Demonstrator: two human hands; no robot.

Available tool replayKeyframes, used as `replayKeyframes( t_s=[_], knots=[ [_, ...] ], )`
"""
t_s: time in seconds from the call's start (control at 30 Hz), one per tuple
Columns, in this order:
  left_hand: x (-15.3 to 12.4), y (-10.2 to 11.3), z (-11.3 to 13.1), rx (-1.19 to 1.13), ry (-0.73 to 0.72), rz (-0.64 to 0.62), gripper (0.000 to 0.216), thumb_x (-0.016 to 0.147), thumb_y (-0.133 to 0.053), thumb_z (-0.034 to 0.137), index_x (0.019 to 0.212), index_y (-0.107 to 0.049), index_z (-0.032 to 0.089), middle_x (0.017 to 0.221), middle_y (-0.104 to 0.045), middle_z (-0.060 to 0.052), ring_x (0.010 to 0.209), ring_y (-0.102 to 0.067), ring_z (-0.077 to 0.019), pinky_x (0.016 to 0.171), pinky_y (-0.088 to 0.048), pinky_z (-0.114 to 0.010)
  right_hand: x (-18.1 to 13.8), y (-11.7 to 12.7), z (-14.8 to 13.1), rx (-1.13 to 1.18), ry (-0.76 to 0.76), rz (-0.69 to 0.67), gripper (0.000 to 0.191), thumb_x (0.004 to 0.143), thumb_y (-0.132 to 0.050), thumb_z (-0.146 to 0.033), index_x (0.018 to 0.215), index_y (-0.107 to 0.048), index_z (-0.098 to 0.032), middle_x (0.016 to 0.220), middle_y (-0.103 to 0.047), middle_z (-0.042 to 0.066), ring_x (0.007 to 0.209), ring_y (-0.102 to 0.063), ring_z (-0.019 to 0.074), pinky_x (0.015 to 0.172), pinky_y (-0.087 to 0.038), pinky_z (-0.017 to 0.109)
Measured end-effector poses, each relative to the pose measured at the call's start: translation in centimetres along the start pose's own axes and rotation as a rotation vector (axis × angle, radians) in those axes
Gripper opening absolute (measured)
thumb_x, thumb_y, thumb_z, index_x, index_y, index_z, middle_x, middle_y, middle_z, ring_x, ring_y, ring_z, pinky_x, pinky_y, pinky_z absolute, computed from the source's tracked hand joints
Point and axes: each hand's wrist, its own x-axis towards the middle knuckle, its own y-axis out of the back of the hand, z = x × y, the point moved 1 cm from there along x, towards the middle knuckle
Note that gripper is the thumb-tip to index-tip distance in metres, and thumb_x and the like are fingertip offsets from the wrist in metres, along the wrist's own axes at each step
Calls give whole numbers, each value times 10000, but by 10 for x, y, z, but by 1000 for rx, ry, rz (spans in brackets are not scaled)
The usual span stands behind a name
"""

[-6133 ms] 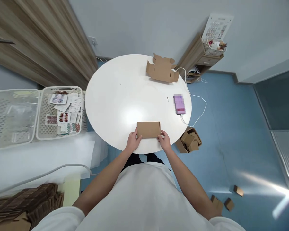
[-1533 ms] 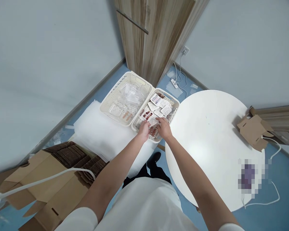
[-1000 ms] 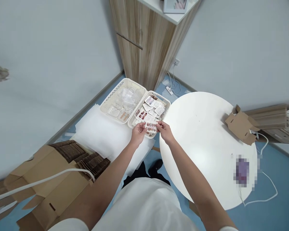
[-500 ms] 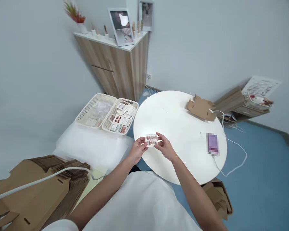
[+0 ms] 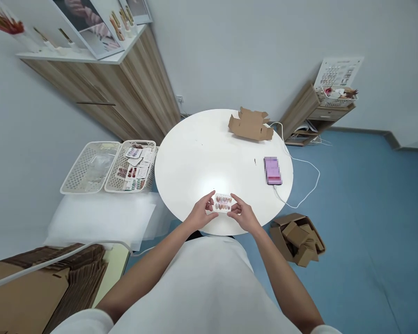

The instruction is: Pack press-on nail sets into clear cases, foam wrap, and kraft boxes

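Note:
In front of me, low over the near part of the round white table [image 5: 188, 153], is a small card of press-on nails [image 5: 223, 203] with two rows of colourful nails. My left hand [image 5: 201, 214] holds its left edge, index finger at the top corner and thumb at the bottom one. On the opposite edge my right hand [image 5: 244, 215] grips the card the same way, its other fingers curled in beside it. Whether the card's underside touches the table I cannot tell.
Left of the table stands a white open basket [image 5: 107, 190] with more nail cards. An unfolded cardboard box [image 5: 251, 125] and a purple-screened phone [image 5: 272, 170] on a white cable lie on the table. A carton [image 5: 282, 241] sits on the floor; flattened cardboard [image 5: 24, 292] is stacked lower left.
My view has tilted down and turned right. My fingers have shifted from pinching the card's sides, thumbs in front, to its corners. The thumbs and index fingers are wider apart.

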Motion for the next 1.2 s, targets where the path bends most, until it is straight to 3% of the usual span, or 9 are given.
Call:
replayKeyframes(
  t_s=[0.23,0.37,0.73,0.93,1.07,1.2],
  knots=[
    [7,-3,-2,175,-92,-21,610,705,-609,256,1265,-367,266,881,-489,-10,702,-488,-114,730,-480,-328,0,6,6,-121,41,-18,678,726,-554,-239,1339,-268,-284,819,-566,-15,717,-554,113,756,-464,313],
    [13,-1,-7,206,-83,-3,599,697,-619,267,1247,-384,243,853,-494,-6,695,-489,-117,714,-480,-322,5,6,7,-181,99,-33,676,746,-511,-209,1351,-224,-298,852,-564,-12,725,-551,116,778,-461,334],
    [14,13,-24,212,-8,31,629,717,-571,213,1296,-331,268,879,-506,-9,708,-511,-121,757,-459,-329,33,-7,12,-185,65,-95,646,747,-496,-205,1339,-251,-293,827,-558,-11,720,-545,126,768,-463,340],
    [12,42,-46,242,145,198,555,709,-554,172,1237,-396,239,953,-519,-31,704,-537,-123,791,-456,-350,69,-44,5,-197,61,-120,645,737,-514,-204,1329,-270,-280,817,-545,-4,738,-526,141,771,-457,344],
    [12,72,-67,254,208,276,483,712,-535,150,1183,-450,216,947,-517,-39,710,-535,-128,770,-458,-332,101,-83,2,-270,57,-101,643,727,-512,-181,1324,-289,-267,870,-509,16,722,-485,137,731,-458,324],
    [10,106,-92,291,280,315,540,684,-537,123,1208,-428,189,942,-501,-51,764,-529,-153,764,-454,-331,135,-126,-1,-339,19,-178,674,730,-494,-154,1345,-244,-269,901,-501,20,686,-472,129,703,-454,312]
  ],
)
